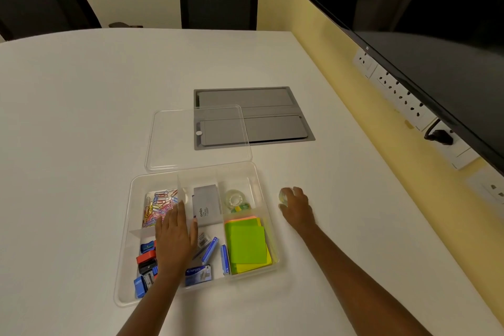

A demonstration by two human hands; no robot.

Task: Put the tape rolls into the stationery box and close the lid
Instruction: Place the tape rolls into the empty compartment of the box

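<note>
Fingers (293, 195) of the right hand (297, 206) are being curled onto a tape roll (282, 196) beside the stationery box (261, 185) (left hand (174, 237) flat, fingers together); it could be fumbled against the wall.

open stationery box (124, 262), lid (174, 144) behind, bare table (68, 117) all around

The right hand (297, 206) hides most of a clear tape roll (282, 195); its grip is unclear.
</note>
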